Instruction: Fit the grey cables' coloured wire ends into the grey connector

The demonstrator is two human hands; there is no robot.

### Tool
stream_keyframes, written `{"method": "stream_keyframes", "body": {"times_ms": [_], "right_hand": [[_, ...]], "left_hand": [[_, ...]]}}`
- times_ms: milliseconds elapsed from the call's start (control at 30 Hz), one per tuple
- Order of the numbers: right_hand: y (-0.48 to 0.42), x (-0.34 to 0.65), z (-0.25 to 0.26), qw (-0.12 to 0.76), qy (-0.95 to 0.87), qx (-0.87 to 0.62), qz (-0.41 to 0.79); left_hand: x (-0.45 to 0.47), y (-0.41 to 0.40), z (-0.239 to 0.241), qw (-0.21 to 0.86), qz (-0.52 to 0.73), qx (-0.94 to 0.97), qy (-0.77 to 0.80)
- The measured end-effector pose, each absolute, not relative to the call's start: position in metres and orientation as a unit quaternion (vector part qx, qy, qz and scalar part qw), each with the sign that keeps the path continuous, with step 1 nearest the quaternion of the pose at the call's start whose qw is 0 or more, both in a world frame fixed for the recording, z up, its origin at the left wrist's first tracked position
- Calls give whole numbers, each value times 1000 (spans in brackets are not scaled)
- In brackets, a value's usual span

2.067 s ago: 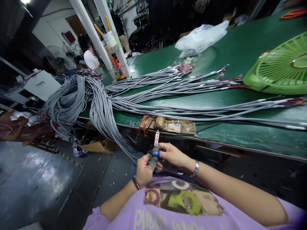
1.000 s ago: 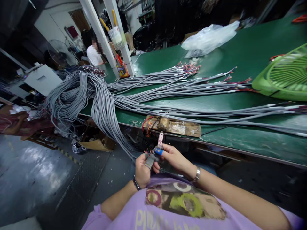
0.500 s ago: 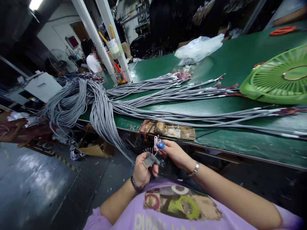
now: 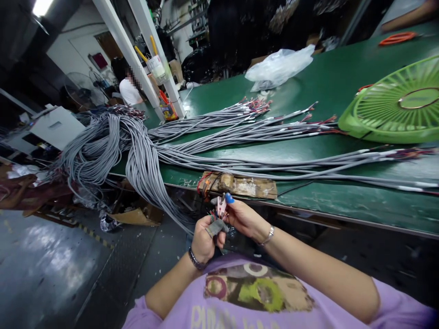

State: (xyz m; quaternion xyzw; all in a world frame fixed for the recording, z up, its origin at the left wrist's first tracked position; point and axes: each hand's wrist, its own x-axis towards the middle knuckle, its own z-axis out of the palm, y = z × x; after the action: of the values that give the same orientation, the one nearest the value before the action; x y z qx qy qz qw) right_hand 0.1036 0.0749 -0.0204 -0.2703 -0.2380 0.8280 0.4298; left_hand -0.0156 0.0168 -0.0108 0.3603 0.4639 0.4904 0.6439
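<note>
In front of my body, my left hand (image 4: 203, 241) is closed around a bunch of thin coloured wires (image 4: 214, 214), whose ends fan out above the fingers. A grey finger cover (image 4: 216, 227) wraps a fingertip of that hand. My right hand (image 4: 246, 220), with a blue cover (image 4: 229, 198) on one fingertip, pinches a small pale pink clip-like piece (image 4: 221, 206). This piece is right beside the wire ends; whether it touches them I cannot tell. The grey cables (image 4: 146, 171) hang over the bench edge toward my left hand.
Long grey cables with stripped ends lie across the green bench (image 4: 343, 201). A wooden block (image 4: 252, 186) sits at its front edge. Beyond are a green fan (image 4: 394, 105), a clear plastic bag (image 4: 279, 68) and a white post (image 4: 151, 50). A person (image 4: 129, 91) is at the far left.
My right hand has moved slightly left, bringing the pink piece closer to the wire ends and tilting it. The left hand keeps its grip. The whole view has shifted a little.
</note>
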Motion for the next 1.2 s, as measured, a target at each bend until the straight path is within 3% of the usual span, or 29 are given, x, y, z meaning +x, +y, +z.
{"method": "stream_keyframes", "body": {"times_ms": [200, 567, 767, 1200], "right_hand": [[74, 99, -22, 467, -234, -279, 806], [67, 110, -20, 380, -205, -228, 873], [64, 109, -17, 437, -247, -271, 821], [69, 100, -25, 426, -169, -237, 857]], "left_hand": [[-16, 16, -13, 637, 476, 364, 485], [-17, -3, -12, 631, 522, 339, 463], [-10, -4, -9, 609, 562, 317, 460], [-3, -1, -11, 618, 585, 282, 444]]}}
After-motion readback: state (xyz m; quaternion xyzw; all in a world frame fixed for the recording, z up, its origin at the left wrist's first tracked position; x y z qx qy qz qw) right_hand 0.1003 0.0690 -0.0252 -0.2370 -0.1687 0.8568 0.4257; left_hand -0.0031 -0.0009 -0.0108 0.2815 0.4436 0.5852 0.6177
